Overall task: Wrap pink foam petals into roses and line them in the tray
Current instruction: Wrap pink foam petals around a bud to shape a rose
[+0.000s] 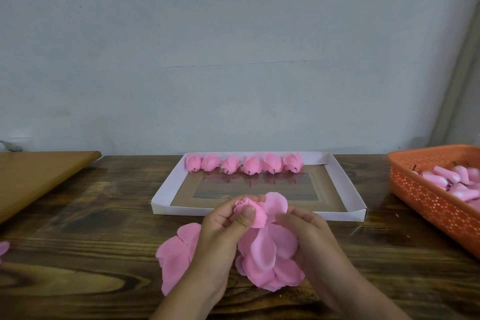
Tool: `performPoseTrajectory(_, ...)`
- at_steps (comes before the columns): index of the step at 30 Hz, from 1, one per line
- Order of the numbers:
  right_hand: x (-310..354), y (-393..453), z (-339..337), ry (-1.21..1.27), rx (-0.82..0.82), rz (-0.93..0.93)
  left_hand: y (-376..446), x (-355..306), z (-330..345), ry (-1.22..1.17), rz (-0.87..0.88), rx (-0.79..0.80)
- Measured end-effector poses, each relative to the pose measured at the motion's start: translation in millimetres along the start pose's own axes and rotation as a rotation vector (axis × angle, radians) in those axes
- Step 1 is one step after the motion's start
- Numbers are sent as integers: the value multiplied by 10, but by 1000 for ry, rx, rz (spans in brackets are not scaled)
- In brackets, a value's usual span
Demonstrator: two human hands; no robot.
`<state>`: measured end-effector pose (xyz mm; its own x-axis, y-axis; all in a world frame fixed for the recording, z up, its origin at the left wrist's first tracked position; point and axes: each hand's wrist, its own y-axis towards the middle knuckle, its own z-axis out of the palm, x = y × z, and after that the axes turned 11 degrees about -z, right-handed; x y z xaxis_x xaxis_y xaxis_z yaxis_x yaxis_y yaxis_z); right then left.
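Note:
My left hand (228, 218) pinches a partly wrapped pink rose bud (250, 212) between thumb and fingers, just in front of the white tray (166, 187). My right hand (301, 223) holds the loose pink foam petals (267, 252) that hang below the bud, with one petal (276, 204) standing up behind it. Several finished pink roses (244, 163) lie in a row along the tray's far edge. Another pink petal sheet (176, 252) lies flat on the table under my left wrist.
An orange perforated basket (426, 197) with pink rose cores stands at the right. A light wooden board (39, 176) lies at the left. A pink scrap (4, 248) shows at the left edge. The dark wooden table (91, 215) meets a grey wall.

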<state>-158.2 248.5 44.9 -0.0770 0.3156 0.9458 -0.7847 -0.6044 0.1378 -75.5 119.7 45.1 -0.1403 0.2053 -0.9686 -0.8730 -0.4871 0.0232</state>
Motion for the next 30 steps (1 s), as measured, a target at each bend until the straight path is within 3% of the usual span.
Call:
performPoseTrajectory(3,-21,33,-3,226,38,166,9,-14,-14,-76,-49,9)
performPoseTrajectory(5,-42,60,-44,325,89,134,12,-29,-23,-120,-103,15)
performPoseTrajectory(8,-59,87,-117,339,72,99,14,-45,-39,-192,-155,37)
performPoseTrajectory(13,45,23,-36,263,260,60,15,-62,-41,-234,-146,65)
performPoseTrajectory(24,-28,12,-7,77,58,-93,20,-22,-45,-95,-102,78)
performPoseTrajectory(30,-3,-8,11,37,57,-104,30,-3,-40,-45,-99,85)
